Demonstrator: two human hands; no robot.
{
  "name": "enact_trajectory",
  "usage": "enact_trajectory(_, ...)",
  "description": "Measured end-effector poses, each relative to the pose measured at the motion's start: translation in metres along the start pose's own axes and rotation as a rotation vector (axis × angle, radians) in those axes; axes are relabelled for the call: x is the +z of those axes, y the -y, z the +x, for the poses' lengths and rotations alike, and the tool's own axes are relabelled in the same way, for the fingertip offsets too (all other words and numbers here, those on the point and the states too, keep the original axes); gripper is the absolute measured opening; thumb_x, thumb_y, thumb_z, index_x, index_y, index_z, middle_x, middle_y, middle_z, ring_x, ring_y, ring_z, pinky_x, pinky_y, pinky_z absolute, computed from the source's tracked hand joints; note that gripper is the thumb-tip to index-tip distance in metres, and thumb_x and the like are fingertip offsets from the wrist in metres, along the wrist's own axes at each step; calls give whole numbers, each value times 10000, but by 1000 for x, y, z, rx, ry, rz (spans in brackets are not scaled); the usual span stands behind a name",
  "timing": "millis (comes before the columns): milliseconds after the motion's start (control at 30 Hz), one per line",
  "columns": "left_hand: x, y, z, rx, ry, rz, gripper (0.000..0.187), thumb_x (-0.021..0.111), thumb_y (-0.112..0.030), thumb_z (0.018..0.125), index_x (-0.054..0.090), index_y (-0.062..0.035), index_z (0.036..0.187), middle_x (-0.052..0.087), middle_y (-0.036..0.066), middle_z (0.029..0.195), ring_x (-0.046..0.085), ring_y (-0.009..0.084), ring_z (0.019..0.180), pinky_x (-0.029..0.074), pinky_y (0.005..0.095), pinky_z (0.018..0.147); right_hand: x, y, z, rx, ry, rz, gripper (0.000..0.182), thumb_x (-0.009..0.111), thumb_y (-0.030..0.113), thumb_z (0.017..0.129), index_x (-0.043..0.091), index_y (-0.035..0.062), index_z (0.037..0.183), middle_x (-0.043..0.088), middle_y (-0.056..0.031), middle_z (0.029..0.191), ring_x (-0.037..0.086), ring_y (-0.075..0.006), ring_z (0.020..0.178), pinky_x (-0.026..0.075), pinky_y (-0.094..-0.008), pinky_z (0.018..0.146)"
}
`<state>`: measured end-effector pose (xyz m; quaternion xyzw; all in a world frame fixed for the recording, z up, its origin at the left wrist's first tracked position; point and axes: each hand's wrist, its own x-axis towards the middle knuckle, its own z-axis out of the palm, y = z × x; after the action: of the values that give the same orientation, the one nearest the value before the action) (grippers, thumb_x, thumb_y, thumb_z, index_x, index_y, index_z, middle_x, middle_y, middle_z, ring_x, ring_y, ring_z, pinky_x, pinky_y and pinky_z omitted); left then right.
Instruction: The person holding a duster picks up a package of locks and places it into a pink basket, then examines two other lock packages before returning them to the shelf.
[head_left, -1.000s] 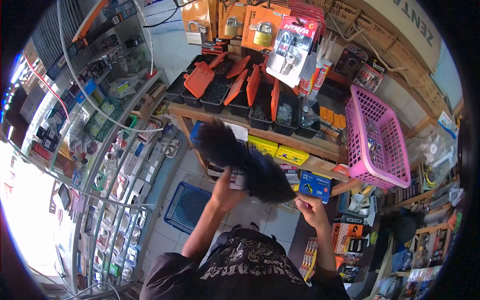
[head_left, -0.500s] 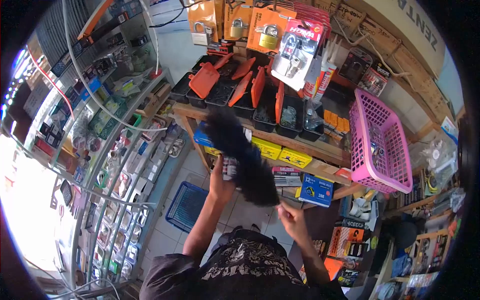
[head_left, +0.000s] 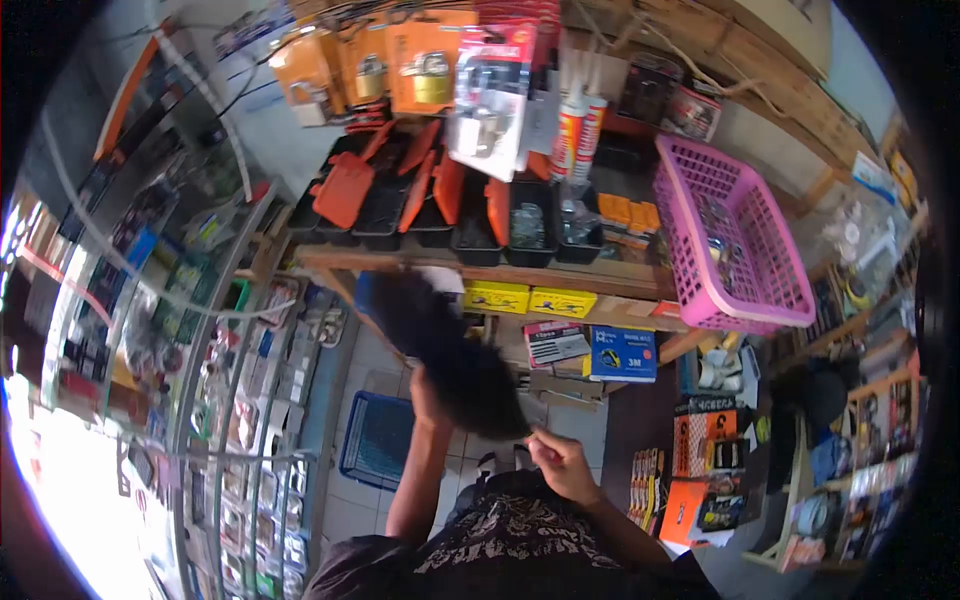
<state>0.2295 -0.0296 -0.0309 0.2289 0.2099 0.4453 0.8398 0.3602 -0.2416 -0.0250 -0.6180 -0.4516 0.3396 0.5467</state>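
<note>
A fluffy black duster (head_left: 450, 355) slants across the middle of the view, its upper end in front of the wooden shelf edge. My right hand (head_left: 562, 462) is closed round the duster's lower right end. My left hand (head_left: 428, 400) is behind the duster's left side; its fingers are mostly hidden by the dark fluff, and whether it holds anything does not show. Black bins with orange lids (head_left: 343, 190) stand on the shelf above. Yellow boxes (head_left: 497, 297) and a blue box (head_left: 622, 354) lie below that shelf.
A pink basket (head_left: 740, 240) stands at the right of the shelf. Padlock packs (head_left: 428, 75) hang above the bins. On the floor is a blue basket (head_left: 375, 440). A glass display rack (head_left: 180, 400) runs along the left, and stocked shelves (head_left: 850, 450) line the right.
The view has turned, so shelf, bins and pink basket appear further left. The duster and both hands sit lower and slightly left in view. A small packet seen by my left hand is no longer visible.
</note>
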Motion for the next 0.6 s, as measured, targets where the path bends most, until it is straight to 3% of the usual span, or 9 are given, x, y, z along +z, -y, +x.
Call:
enact_trajectory(33, -11, -1, 6, 230, 148, 170, 508, 448, -391, 979, 488, -30, 1333, 557, 125, 1272, 557, 267, 1109, 446, 426, 983, 0, -8, -10, 8, -33, -6, 299, 600, 186, 961, 635, -40, 1154, 603, -5, 732, 493, -43, 643, 430, -230, 557)
enact_trajectory(100, -15, -6, 1, 368, 515, -41, 422, 411, -205, 989, 441, -9, 1361, 540, 110, 1302, 548, 262, 1143, 436, 408, 1006, -3, -11, -21, 26, 44, -10, 313, 611, 185, 953, 630, -44, 1166, 668, -54, 795, 528, -55, 664, 457, -242, 575)
enact_trajectory(133, -8, 0, 3, 353, 526, -50, 422, 411, -205, 989, 441, -9, 1361, 540, 110, 1302, 548, 262, 1143, 436, 408, 1006, -8, -9, -23, 82, 107, -65, 322, 619, 182, 945, 627, -46, 1172, 713, -116, 900, 562, -74, 681, 482, -245, 605)
enact_trajectory(233, 15, 8, 4, 294, 349, -141, 412, 459, -203, 968, 457, -19, 1336, 561, 108, 1243, 564, 251, 1098, 465, 401, 962, -10, -19, -21, 54, 70, -2, 322, 612, 165, 949, 614, -48, 1190, 716, -117, 924, 564, -80, 679, 479, -235, 607)
enact_trajectory(300, 32, 11, 3, 279, 222, -185, 407, 492, -202, 954, 469, -26, 1320, 574, 107, 1204, 574, 244, 1068, 484, 396, 932, -9, -15, -8, -8, 19, 91, 324, 600, 148, 956, 598, -57, 1206, 693, -85, 852, 551, -75, 670, 462, -229, 597)
enact_trajectory(433, 75, 39, -14, 266, -65, -284, 401, 557, -200, 925, 491, -40, 1286, 601, 104, 1125, 595, 229, 1008, 523, 386, 873, -37, -10, 15, 119, 155, 118, 340, 587, 163, 965, 583, -62, 1220, 675, -67, 821, 534, -68, 670, 452, -231, 597)
enact_trajectory(500, 79, 55, -12, 298, -76, -249, 403, 546, -222, 928, 492, -45, 1286, 599, 101, 1132, 591, 229, 1014, 513, 391, 883, -52, -23, 16, 44, 223, 105, 362, 583, 204, 969, 584, -56, 1221, 685, -67, 839, 550, -67, 682, 463, -247, 603)
enact_trajectory(533, 83, 62, -10, 317, -75, -217, 407, 536, -245, 931, 494, -50, 1286, 596, 97, 1140, 587, 230, 1021, 504, 395, 893, -65, -24, 13, 108, 310, 108, 368, 578, 224, 971, 590, -41, 1225, 700, -78, 879, 582, -77, 703, 478, -267, 617)
enact_trajectory(600, 91, 75, -7, 350, -74, -152, 417, 514, -290, 937, 496, -61, 1285, 590, 91, 1156, 578, 231, 1034, 485, 403, 913, -80, -41, 1, 20, 290, 123, 354, 574, 214, 972, 594, -35, 1223, 696, -75, 866, 586, -84, 697, 480, -272, 616)
